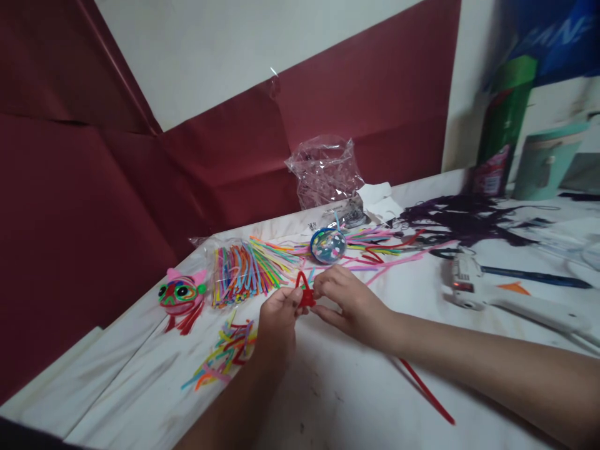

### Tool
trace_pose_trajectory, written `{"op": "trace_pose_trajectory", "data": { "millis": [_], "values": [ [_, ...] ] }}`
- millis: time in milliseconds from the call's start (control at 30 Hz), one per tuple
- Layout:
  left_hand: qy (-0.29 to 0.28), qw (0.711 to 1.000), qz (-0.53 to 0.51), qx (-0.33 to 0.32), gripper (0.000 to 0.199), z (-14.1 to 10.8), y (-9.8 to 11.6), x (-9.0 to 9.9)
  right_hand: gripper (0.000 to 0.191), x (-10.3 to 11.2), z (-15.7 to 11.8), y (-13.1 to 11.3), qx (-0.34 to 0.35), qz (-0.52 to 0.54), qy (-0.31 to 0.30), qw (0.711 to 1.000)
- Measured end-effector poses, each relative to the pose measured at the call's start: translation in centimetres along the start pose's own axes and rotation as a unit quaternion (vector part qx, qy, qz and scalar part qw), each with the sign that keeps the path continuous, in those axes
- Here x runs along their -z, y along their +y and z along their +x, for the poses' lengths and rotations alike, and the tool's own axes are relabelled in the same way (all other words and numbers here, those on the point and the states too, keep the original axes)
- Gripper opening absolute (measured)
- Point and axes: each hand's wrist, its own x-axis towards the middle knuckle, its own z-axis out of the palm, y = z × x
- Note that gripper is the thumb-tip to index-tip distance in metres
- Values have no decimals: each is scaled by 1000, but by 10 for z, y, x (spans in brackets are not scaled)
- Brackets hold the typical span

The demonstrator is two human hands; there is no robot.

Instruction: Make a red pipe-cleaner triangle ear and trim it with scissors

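Near the middle of the table, my left hand (pixel 280 310) pinches a small red fuzzy piece (pixel 307 296) between thumb and fingers. A bent red loop stands up from its top. My right hand (pixel 344 300) is at the right side of the same piece, its fingers curled against it; the fingertips are partly hidden. A long red pipe cleaner (pixel 429 392) runs out from under my right forearm toward the front. Just behind the hands sits a clear, round ball (pixel 328 245) with coloured spots.
Pipe cleaner bundle (pixel 241 272) and pink figure (pixel 180 299) lie left, with short scraps (pixel 225 353) in front. On the right are a white glue gun (pixel 469 287), a dark blue pen-like tool (pixel 534 277) and purple strands (pixel 450 215). A clear bag (pixel 325 172) stands behind.
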Motion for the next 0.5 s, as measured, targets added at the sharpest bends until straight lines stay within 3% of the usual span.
{"op": "trace_pose_trajectory", "data": {
  "millis": [200, 500],
  "values": [
    [-10, 1000, 7, 0, 23, 1, 0, 0, 10, 0, 0, -2, 21, 5, 6, 1000],
    [-14, 1000, -4, 5, 22, 0, 3, -1, 7, 0, 1, -3, -9, 16, 20, 1000]
  ]
}}
